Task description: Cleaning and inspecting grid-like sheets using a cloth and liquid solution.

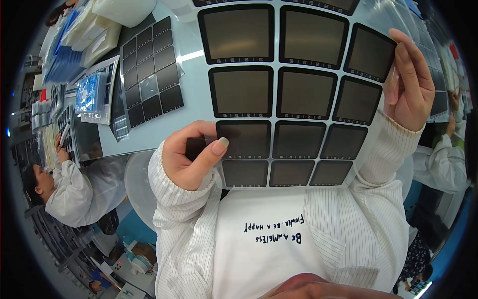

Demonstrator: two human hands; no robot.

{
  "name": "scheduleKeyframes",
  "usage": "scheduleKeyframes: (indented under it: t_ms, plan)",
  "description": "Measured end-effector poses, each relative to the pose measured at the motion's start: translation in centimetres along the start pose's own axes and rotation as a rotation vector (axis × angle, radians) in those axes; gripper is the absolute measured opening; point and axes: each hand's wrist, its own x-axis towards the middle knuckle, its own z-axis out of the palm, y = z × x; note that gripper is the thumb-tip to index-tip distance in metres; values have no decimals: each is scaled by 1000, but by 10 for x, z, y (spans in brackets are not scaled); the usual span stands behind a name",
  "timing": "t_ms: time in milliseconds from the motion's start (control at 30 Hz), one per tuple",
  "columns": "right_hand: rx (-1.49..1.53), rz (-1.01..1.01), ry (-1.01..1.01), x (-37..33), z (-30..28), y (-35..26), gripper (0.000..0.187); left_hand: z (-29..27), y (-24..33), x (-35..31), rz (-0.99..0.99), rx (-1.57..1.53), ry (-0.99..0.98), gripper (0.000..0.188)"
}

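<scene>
I hold up a large clear sheet point(275, 149) bearing rows of dark rounded rectangular panels point(247, 91), each with small pale marks along its lower border. It is tilted in front of my chest, and its far end runs out of view at the top. My left hand point(191, 157) grips the near left edge, thumb on the face and the other fingers partly hidden behind. At the far right edge, my right hand point(416, 82) holds the sheet between its fingers. A similar panel sheet point(138, 58) lies on the table to the left, one of its cells pale.
The light table point(112, 142) stretches under the sheets. Stacked blue and cream sheets point(74, 42), a blue bagged packet point(91, 94) and a white container point(124, 10) stand at the far left. Co-workers in white sit left point(74, 197) and right point(448, 164).
</scene>
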Motion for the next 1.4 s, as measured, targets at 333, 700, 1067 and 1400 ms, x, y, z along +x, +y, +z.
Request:
scheduleKeyframes:
  t_ms: [333,700,1067,1400]
  plan:
    - [59,-1,22,2,-3,3,25,13,12,3,-22,-104,-73,13]
    - [-61,-27,364,20,6,-18,28,14,2,0,-29,-167,-121,20]
    - [-43,15,75,32,-29,-17,30,12,2,0,30,-87,-76,16]
    - [-123,-53,176,32,-17,-13,29,6,2,-2,44,-87,-48,14]
